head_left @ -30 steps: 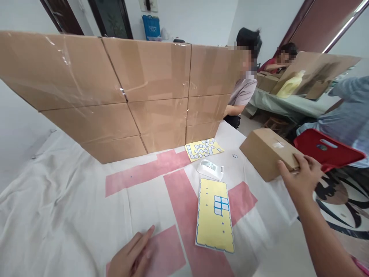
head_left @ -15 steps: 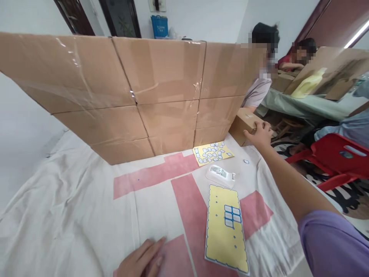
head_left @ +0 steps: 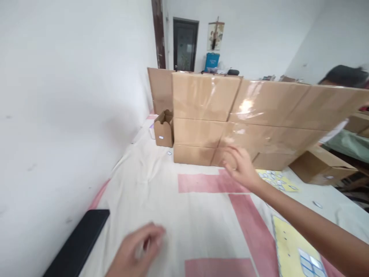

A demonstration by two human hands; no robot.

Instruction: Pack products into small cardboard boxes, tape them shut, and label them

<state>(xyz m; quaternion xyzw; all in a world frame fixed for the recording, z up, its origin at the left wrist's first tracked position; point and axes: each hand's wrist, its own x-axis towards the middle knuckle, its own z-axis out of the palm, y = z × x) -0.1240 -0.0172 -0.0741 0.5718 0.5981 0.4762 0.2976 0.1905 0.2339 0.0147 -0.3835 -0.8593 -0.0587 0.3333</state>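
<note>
While right hand [head_left: 239,165] hangs half-open, empty, before cardboard panels [head_left: 198,130], blurred left hand [head_left: 138,248] loosely curled, seemingly empty

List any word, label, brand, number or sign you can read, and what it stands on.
None can be read.
Blue container: pale marks, too small.
Open brown box: small pale label, too small.
Cardboard box at right: small mark, too blurred.

A white cloth with pink blocks covers the table [head_left: 155,200], a black slab [head_left: 79,244] lying at its left edge. Along the far side stand a small open carton [head_left: 164,135], a cardboard partition [head_left: 198,102] and a brown box [head_left: 313,167]. Nearer lie a piece-strewn yellow sheet [head_left: 288,186], a yellow card [head_left: 291,254] and two loose tags [head_left: 318,204].
</note>
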